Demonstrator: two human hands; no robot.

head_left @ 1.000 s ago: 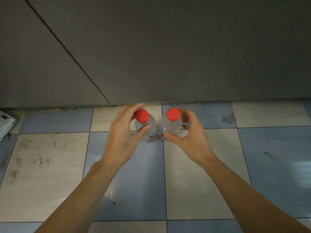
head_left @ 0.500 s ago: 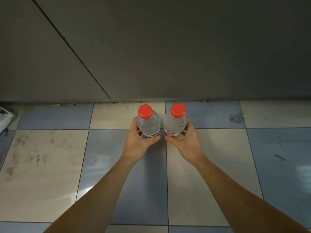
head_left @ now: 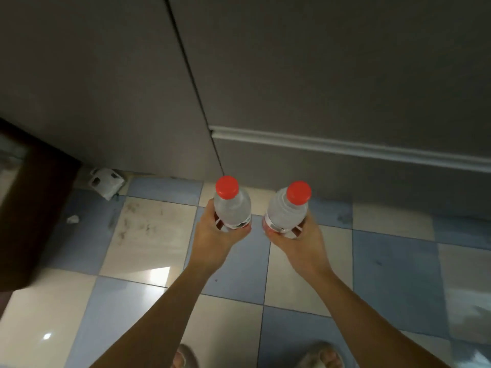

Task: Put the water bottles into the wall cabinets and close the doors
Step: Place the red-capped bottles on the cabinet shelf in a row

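Two clear water bottles with red caps are held upright above the tiled floor. My left hand (head_left: 215, 241) grips the left bottle (head_left: 232, 205) around its lower body. My right hand (head_left: 297, 243) grips the right bottle (head_left: 288, 211) the same way. A small gap separates the two bottles. Behind them stand closed grey cabinet doors (head_left: 332, 62), with a vertical seam between two panels and a pale moulding strip across the right panel. The bottles' bases are hidden by my fingers.
Blue and cream floor tiles (head_left: 148, 229) lie below. A white crumpled package (head_left: 105, 181) and a small paper scrap (head_left: 73, 219) lie at the left by the cabinet base. A dark brown piece of furniture (head_left: 32, 208) stands at the far left. My sandalled feet (head_left: 318, 355) show at the bottom.
Both hands went from grasping the bottle necks on the floor to holding the bodies, and lifted the bottles. The bottles moved slightly apart; the view rose and tilted.
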